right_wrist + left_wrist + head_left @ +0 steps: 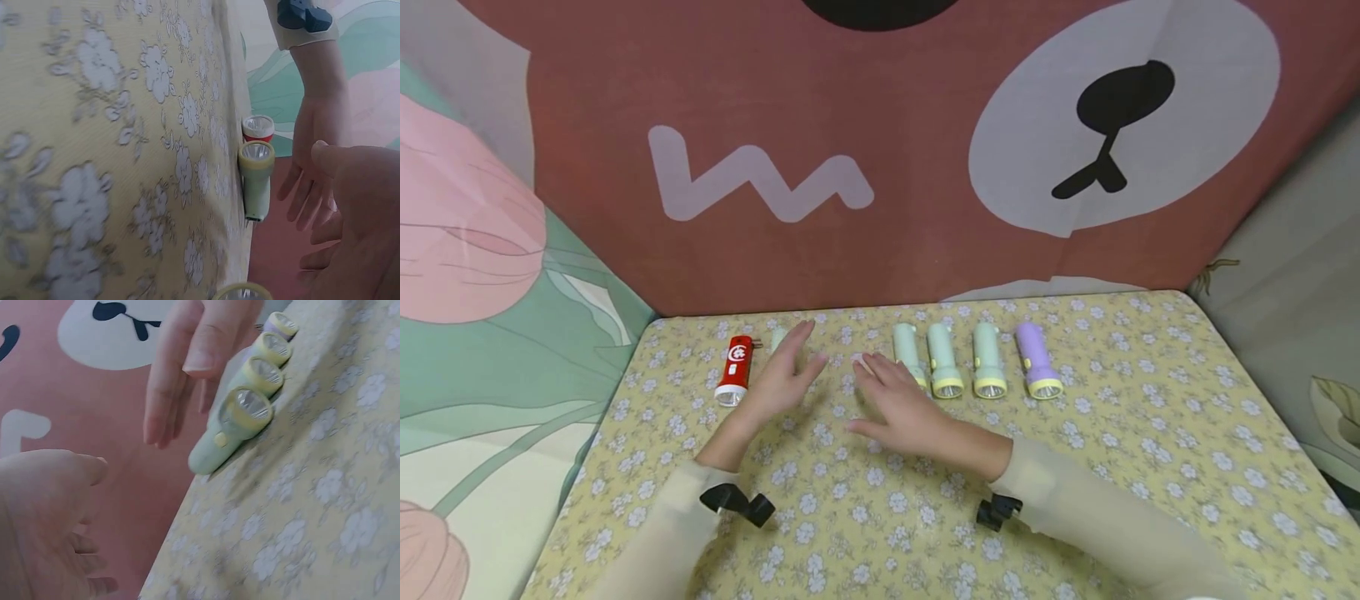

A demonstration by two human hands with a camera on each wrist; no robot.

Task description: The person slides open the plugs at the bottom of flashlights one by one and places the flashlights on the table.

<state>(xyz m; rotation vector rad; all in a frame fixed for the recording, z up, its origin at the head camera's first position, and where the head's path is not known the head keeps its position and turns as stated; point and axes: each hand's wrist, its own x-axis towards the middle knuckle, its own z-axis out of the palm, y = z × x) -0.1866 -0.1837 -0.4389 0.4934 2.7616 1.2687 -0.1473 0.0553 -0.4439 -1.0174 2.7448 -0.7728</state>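
My left hand hovers with straight fingers over a pale green flashlight, mostly covering it in the head view. That flashlight's body and yellow rim show in the right wrist view. Just left of it lies a red flashlight with a white head. My right hand is spread, palm down and empty. Its fingers partly cover the nearest of three pale green flashlights lying side by side; whether they touch it I cannot tell. A purple flashlight with a yellow rim ends the row on the right.
The table wears a yellow flowered cloth. Behind its back edge hangs a reddish-brown cloth with a bear print. Side cloths hang to the left and right. Dark bands sit on both sleeves at the wrists.
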